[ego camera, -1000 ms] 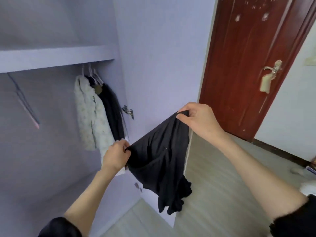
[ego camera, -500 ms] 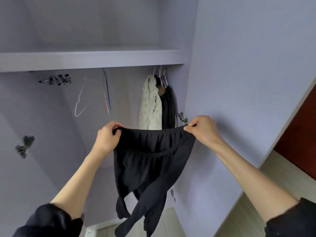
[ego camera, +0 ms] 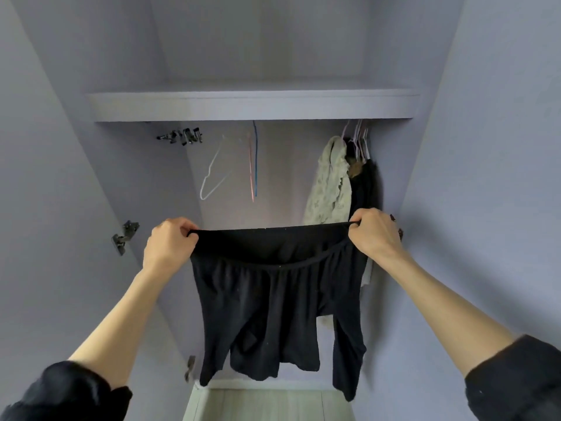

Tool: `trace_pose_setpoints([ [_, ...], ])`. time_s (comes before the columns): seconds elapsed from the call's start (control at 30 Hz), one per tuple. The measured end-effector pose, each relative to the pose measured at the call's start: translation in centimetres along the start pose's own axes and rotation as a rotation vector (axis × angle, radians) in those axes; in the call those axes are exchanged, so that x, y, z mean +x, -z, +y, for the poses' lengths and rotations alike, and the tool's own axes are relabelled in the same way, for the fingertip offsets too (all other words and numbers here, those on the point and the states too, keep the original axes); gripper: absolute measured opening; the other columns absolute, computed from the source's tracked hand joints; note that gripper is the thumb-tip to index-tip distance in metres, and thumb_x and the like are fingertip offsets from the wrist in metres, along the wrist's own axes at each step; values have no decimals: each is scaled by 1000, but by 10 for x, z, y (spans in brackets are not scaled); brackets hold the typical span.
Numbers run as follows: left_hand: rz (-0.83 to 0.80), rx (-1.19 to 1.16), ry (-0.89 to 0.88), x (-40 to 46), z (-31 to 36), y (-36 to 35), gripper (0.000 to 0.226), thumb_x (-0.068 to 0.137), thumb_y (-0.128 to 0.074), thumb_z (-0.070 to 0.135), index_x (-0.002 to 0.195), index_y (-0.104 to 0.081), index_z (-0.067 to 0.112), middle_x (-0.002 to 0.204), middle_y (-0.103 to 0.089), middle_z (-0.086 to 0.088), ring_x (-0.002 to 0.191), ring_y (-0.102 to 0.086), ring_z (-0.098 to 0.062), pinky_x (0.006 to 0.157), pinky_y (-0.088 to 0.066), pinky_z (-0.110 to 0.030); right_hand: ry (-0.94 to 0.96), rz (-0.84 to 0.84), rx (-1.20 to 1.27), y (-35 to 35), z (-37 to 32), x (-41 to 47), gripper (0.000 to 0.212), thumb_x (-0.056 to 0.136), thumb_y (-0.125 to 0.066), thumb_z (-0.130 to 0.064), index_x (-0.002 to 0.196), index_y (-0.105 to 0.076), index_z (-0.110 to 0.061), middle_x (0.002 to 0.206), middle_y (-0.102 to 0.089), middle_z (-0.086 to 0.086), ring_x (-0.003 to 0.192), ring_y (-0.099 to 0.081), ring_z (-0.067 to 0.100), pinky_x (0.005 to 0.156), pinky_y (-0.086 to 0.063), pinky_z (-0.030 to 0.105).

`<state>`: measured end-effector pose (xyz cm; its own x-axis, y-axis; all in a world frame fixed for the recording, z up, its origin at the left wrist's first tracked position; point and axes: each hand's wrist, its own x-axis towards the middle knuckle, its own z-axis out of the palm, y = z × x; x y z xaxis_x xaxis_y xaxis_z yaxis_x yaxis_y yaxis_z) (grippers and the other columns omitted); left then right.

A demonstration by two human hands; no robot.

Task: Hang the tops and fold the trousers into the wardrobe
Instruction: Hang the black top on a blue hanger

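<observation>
There is only one view, from a camera worn on the person's head. It faces straight into the open wardrobe and stands close to it, so the two side walls fill both edges of the picture. The shelf crosses the upper part, a little above the middle. Both forearms come in from the bottom corners. The wide lens bends the walls outward.

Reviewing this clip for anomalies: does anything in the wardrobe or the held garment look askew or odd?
Nothing damaged. The black trousers hang unevenly, one leg lower, held by the left hand and right hand. One white hanger hangs tilted.
</observation>
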<state>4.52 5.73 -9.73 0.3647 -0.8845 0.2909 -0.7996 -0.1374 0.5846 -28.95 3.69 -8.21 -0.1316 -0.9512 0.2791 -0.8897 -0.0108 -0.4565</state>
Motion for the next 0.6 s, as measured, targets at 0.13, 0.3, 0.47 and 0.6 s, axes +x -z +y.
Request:
trace_pose_setpoints([
  [0.13, -38, -160, 179, 20, -18, -17, 13, 84, -56, 8, 90, -67, 12, 79, -65, -6, 87, -64, -28, 84, -45, -29, -3, -2, 78, -21, -3, 24, 27, 90, -43, -6, 108, -63, -8, 111, -57, 11, 93, -56, 29, 72, -40, 29],
  [0.3, -158, -682, 519, 56, -32, -46, 15, 90, -52, -1, 94, -64, 6, 79, -63, -10, 65, -60, -18, 64, -50, -29, -230, -100, 337, -58, -3, 66, 19, 95, -44, -14, 107, -59, -11, 91, -55, 4, 84, -52, 22, 70, -40, 29],
  [0.47, -378, -677, 444, 96, -53, -72, 14, 92, -55, 7, 84, -65, 11, 74, -62, -3, 66, -57, -14, 61, -45, -23, -230, -151, 343, -97, -7, 103, 26, 95, -50, -24, 74, -48, -9, 67, -47, 1, 68, -48, 19, 58, -35, 29],
  [0.6, -435, -393, 273, 133, -72, -89, 14, 90, -61, 11, 76, -64, 10, 68, -59, -3, 64, -53, -15, 63, -44, -23, -62, -232, 205, -122, -23, 131, 19, 95, -51, -18, 77, -57, -16, 76, -59, -1, 77, -55, 17, 64, -40, 27],
])
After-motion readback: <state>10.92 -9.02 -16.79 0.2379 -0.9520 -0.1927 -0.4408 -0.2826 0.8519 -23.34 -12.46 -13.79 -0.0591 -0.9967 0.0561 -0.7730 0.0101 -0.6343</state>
